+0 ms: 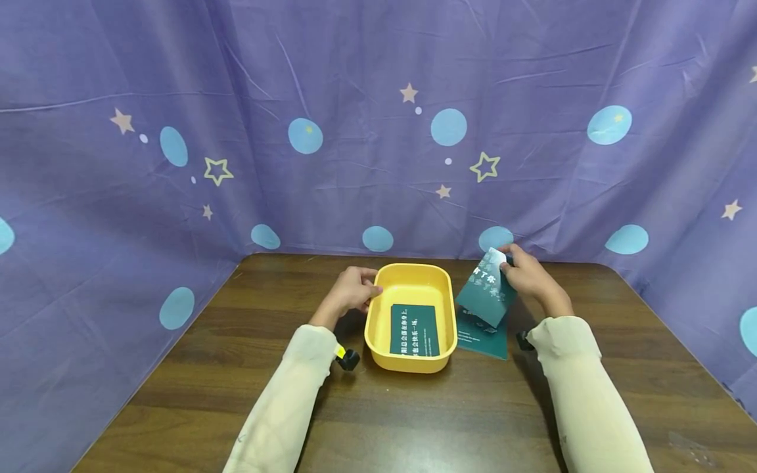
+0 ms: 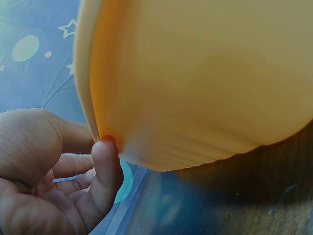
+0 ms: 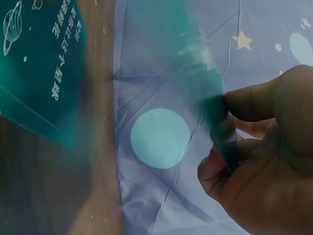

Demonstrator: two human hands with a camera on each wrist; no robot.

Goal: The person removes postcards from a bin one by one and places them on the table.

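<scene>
A yellow plastic basin stands on the table. Its left rim is pinched between thumb and fingers of my left hand; the left wrist view shows the hand at the edge of the basin. Inside lies a dark green card printed with white characters. My right hand grips a green printed card by its upper right edge, tilted and raised right of the basin. Beneath it another green card lies on the table, partly covered from the head view; its planet drawing shows in the right wrist view.
The brown wooden table ends at the back against a purple curtain with stars and blue dots. A small clear scrap lies near the front right. Each wrist wears a small black camera.
</scene>
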